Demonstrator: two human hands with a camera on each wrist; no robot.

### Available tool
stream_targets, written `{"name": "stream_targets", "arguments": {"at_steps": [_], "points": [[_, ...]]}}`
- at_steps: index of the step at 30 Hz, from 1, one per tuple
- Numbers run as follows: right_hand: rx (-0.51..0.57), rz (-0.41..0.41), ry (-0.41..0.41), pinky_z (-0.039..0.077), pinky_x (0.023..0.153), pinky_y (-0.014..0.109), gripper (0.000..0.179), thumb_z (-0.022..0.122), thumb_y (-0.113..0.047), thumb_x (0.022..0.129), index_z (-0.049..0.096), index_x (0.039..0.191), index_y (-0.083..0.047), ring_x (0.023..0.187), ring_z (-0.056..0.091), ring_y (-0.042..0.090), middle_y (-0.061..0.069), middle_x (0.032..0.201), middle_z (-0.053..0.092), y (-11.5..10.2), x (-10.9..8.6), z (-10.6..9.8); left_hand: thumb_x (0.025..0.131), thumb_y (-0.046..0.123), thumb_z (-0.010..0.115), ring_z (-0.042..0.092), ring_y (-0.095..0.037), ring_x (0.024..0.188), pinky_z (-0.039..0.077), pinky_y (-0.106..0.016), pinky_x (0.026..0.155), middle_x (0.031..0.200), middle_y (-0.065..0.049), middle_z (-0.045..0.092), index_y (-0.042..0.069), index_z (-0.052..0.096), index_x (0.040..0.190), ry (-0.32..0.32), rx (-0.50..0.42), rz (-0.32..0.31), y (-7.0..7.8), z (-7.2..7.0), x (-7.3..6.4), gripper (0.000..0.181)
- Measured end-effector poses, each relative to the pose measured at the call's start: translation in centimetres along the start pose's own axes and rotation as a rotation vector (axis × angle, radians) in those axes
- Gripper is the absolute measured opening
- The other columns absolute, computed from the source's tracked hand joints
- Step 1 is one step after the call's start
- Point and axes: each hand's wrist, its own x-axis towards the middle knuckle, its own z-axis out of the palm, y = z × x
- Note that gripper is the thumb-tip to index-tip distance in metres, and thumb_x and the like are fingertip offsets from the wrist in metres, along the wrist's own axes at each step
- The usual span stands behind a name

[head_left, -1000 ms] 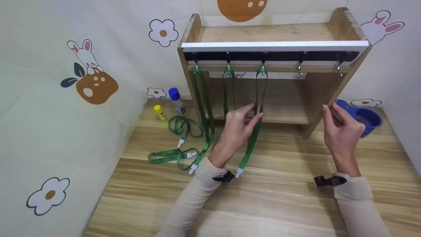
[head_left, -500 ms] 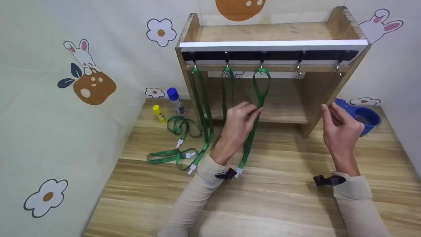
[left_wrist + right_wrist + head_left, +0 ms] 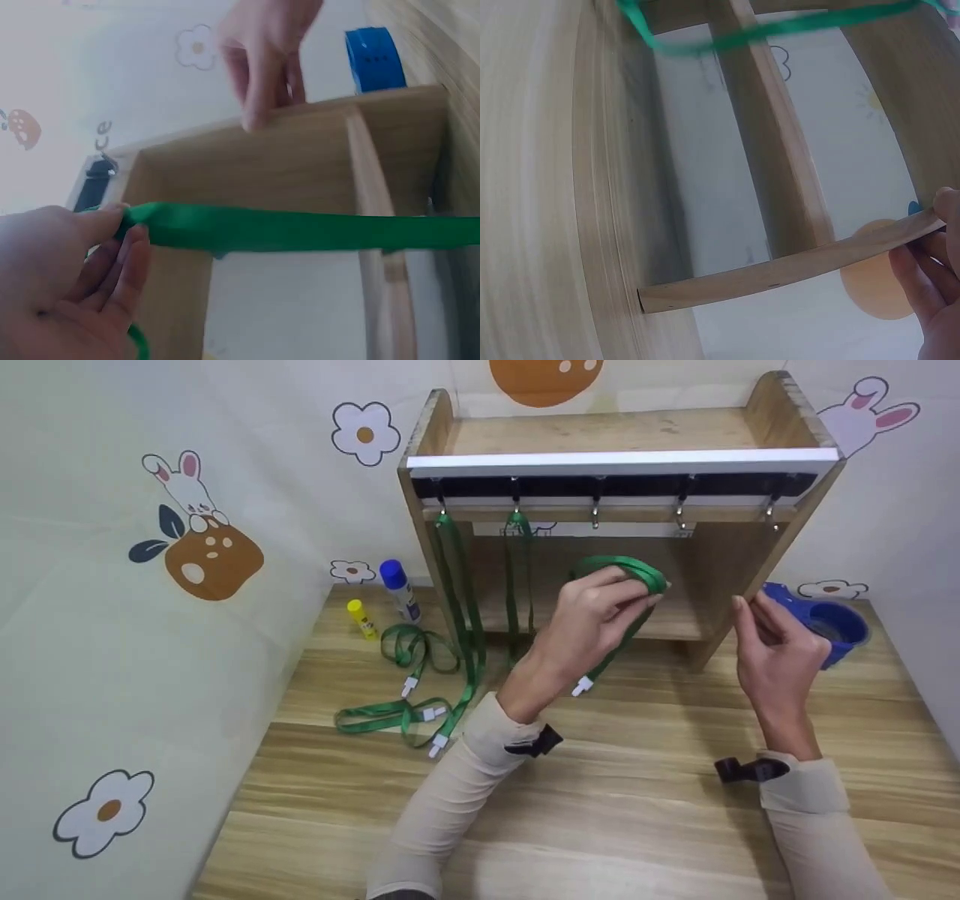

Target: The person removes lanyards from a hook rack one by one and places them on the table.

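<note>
While your left hand (image 3: 585, 615) pinches the lanyard (image 3: 643, 570) before the shelf (image 3: 675, 433), your right hand (image 3: 784, 664) grips shelf's right edge; lanyard likely light, limp: hold near bend.

The shelf (image 3: 600, 458) stands on the desk (image 3: 600, 825). Two lanyards (image 3: 471, 679) hang from hooks (image 3: 595, 514) at its front left; the left hand (image 3: 589, 613) holds another lanyard before its middle. Left of the shelf, beside two glue sticks (image 3: 399, 591), lie two lanyards. The right hand (image 3: 784, 660) grips its right side, near a round holder (image 3: 845, 642).
</note>
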Motion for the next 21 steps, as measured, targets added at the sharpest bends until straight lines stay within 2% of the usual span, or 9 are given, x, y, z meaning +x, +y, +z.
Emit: {"name": "stream_targets", "arguments": {"at_steps": [3,5,9,13,16,21], "points": [[-0.002,0.003,-0.001,0.055,0.082,0.003,0.027,0.081,-0.014,0.098,0.081,0.124,-0.006,0.1,0.068,-0.022,0.019,0.117,0.08,-0.5,0.0,-0.1,0.105,0.013,0.073,0.076,-0.017,0.1,0.057,-0.009,0.09,0.112,-0.012,0.08,0.001,0.082,0.115,-0.115,-0.075,0.004,0.7,0.1,0.6,0.018],[0.002,-0.002,0.004,0.055,0.082,0.004,0.026,0.081,-0.012,0.098,0.081,0.123,-0.004,0.1,0.068,-0.022,0.02,0.116,0.08,-1.1,0.0,-0.1,0.105,0.013,0.072,0.075,-0.016,0.094,0.058,-0.01,0.086,0.11,-0.012,0.08,0.001,0.082,0.115,-0.208,-0.092,0.006,0.9,0.1,0.7,0.018],[0.025,-0.031,0.013,0.055,0.082,0.004,0.024,0.081,-0.007,0.097,0.08,0.121,0.001,0.099,0.068,-0.021,0.023,0.114,0.08,-2.1,0.0,-0.1,0.107,0.015,0.069,0.068,-0.01,0.087,0.055,-0.009,0.08,0.105,-0.008,0.078,0.002,0.08,0.112,-0.415,-0.07,0.024,1.0,-0.3,0.3,0.018],[0.037,-0.041,0.02,0.055,0.081,0.004,0.024,0.081,-0.005,0.097,0.08,0.12,0.002,0.099,0.068,-0.021,0.024,0.113,0.08,-2.2,0.0,-0.1,0.109,0.017,0.068,0.061,-0.006,0.083,0.051,-0.01,0.076,0.1,-0.002,0.074,0.005,0.078,0.108,-0.605,-0.036,0.002,0.7,-1.1,-0.4,0.016],[0.035,-0.035,0.022,0.055,0.081,0.003,0.025,0.081,-0.005,0.096,0.08,0.12,0.002,0.099,0.068,-0.021,0.024,0.113,0.079,-1.9,0.1,-0.1,0.108,0.016,0.068,0.058,-0.006,0.082,0.049,-0.013,0.074,0.098,-0.001,0.073,0.005,0.076,0.105,-0.678,-0.01,-0.031,0.4,-1.5,-1.0,0.014],[0.024,-0.027,0.015,0.055,0.081,0.003,0.025,0.082,-0.007,0.097,0.08,0.12,0.001,0.099,0.068,-0.022,0.024,0.114,0.079,-1.2,0.1,-0.1,0.108,0.013,0.067,0.065,-0.008,0.09,0.054,-0.016,0.082,0.105,-0.003,0.077,0.006,0.078,0.111,-0.706,0.056,-0.058,-0.3,-1.6,-2.2,0.013]]}}
